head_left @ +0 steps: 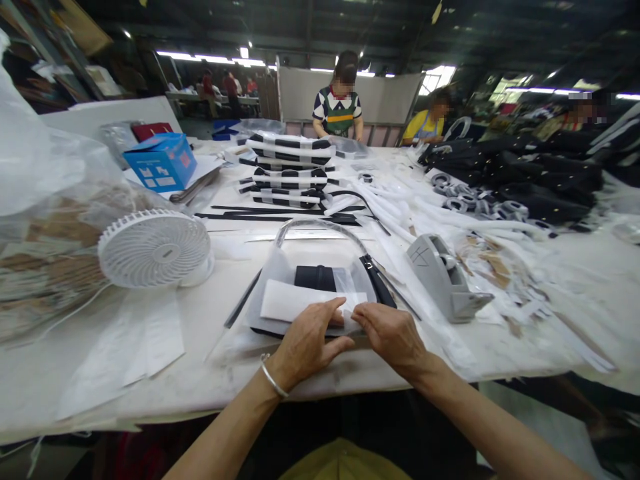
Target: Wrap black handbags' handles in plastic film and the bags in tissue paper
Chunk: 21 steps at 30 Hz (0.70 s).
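Observation:
A black handbag (314, 277) lies in front of me, partly covered by translucent white wrapping (363, 277), with a folded white foam sheet (285, 300) across it. Its handle (320, 225), wrapped in clear plastic, arches away from me. My left hand (315, 340) rests over the near side of the wrapping, fingers stretched and thumb apart. Just to its right, my right hand (393, 332) pinches at the wrapping's near edge. What sits between those fingertips is too small to make out. The bag's near side is partly hidden by my hands.
Right of the bag stands a grey tape dispenser (445, 280); left, a white fan (155, 250). Wrapped black-and-white bundles (290, 173) are stacked behind it. Farther off are a blue box (163, 162), tape rolls (460, 200), black bags (515, 173) and a co-worker (337, 107).

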Each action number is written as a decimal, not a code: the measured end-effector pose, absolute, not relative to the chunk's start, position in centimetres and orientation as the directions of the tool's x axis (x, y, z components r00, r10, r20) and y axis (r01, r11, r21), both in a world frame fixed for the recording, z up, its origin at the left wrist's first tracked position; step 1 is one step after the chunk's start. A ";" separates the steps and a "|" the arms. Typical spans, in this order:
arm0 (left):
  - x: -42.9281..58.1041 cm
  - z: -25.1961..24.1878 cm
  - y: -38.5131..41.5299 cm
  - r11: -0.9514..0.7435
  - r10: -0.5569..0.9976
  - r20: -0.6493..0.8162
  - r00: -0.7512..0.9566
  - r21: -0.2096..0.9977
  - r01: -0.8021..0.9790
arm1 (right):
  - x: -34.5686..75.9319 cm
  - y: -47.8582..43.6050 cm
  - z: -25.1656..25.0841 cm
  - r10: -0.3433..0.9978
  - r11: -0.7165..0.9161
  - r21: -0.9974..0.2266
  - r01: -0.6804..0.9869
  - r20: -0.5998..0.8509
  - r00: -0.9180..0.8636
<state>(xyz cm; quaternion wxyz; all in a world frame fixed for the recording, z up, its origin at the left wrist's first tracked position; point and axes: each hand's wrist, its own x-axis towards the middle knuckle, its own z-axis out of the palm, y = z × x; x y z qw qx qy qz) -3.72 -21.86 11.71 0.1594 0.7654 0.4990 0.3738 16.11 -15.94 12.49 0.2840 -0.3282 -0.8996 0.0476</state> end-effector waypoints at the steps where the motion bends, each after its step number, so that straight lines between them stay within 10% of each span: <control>1: -3.6 11.5 -21.8 -0.448 0.881 0.423 0.212 0.605 0.658 | 16.0 -15.8 12.6 0.641 0.763 -0.301 0.572 0.462 -0.613; 21: 0.1 10.8 -20.6 -0.199 0.843 0.533 -0.069 0.429 0.881 | 15.2 -14.0 12.9 0.843 0.527 -0.483 0.699 0.198 -0.499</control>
